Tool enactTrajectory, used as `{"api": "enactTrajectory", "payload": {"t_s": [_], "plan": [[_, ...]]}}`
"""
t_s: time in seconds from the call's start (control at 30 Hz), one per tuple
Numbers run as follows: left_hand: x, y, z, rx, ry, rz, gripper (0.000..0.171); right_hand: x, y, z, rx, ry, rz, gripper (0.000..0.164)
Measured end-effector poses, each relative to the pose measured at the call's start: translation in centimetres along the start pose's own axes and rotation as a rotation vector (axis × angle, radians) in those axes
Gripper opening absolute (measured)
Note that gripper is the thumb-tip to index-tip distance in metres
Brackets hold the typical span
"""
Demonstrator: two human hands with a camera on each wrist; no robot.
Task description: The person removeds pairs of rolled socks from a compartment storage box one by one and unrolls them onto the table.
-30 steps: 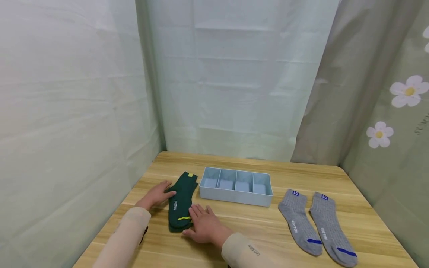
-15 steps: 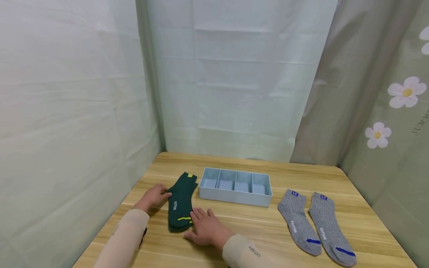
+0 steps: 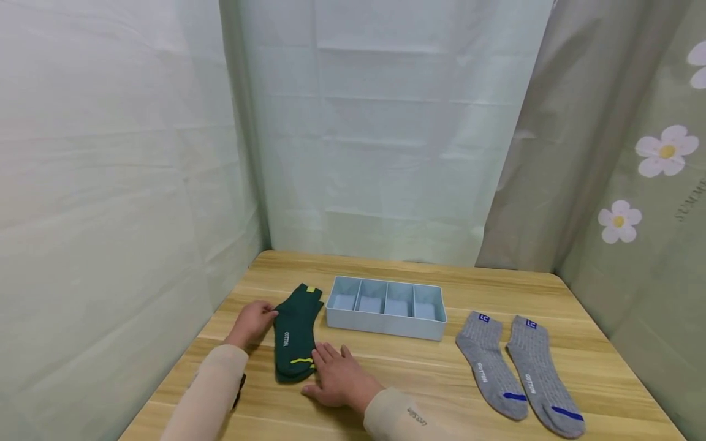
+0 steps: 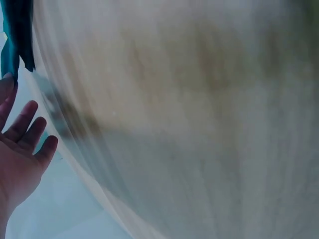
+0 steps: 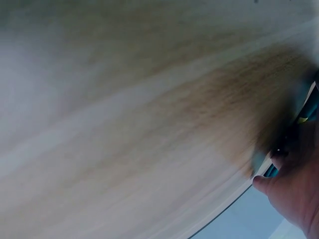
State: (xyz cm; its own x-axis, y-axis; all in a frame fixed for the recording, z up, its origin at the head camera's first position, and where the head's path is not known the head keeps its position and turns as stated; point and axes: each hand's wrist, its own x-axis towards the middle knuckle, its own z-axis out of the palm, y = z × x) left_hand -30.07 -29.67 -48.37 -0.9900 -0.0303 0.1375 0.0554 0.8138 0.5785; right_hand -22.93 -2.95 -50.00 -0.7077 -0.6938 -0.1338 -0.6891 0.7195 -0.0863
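Observation:
Two dark green socks [image 3: 296, 337], one laid on the other, lie flat on the left of the table with yellow marks at cuff and toe. At their heel side, my left hand [image 3: 254, 321] pinches the edge between thumb and forefinger; in the left wrist view that hand [image 4: 22, 164] has its other fingers spread apart below the green cloth [image 4: 19, 30]. My right hand [image 3: 339, 375] lies with straight fingers, its fingertips right at the toe end. Only part of the right hand [image 5: 296, 194] shows in the right wrist view, beside dark green cloth.
A light blue box [image 3: 386, 321] with several compartments stands behind the hands, near the table's middle. On the right lie two grey socks, one [image 3: 491, 367] beside the other [image 3: 543, 380], with blue marks. Pale curtains [image 3: 380, 153] surround the wooden table [image 3: 419, 373].
My left hand has drawn in its fingers from lying spread beside the socks to pinching their heel edge. The right hand has slid slightly off the toe; the socks lie nearly as before.

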Motion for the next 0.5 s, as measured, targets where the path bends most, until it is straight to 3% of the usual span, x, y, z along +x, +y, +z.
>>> {"api": "enactTrajectory", "payload": {"t_s": [0.23, 0.37, 0.5], "plan": [[-0.11, -0.60, -0.81, -0.057, 0.117, -0.059, 0.017, -0.16, -0.23, -0.34, -0.010, 0.007, 0.001, 0.081], [-0.02, -0.47, -0.97, -0.143, 0.093, -0.093, 0.021, -0.19, -0.21, -0.53, 0.002, 0.014, -0.020, 0.080], [0.11, -0.31, -0.96, -0.290, 0.029, -0.149, 0.025, -0.31, -0.28, -0.79, 0.015, 0.002, -0.062, 0.074]]}}
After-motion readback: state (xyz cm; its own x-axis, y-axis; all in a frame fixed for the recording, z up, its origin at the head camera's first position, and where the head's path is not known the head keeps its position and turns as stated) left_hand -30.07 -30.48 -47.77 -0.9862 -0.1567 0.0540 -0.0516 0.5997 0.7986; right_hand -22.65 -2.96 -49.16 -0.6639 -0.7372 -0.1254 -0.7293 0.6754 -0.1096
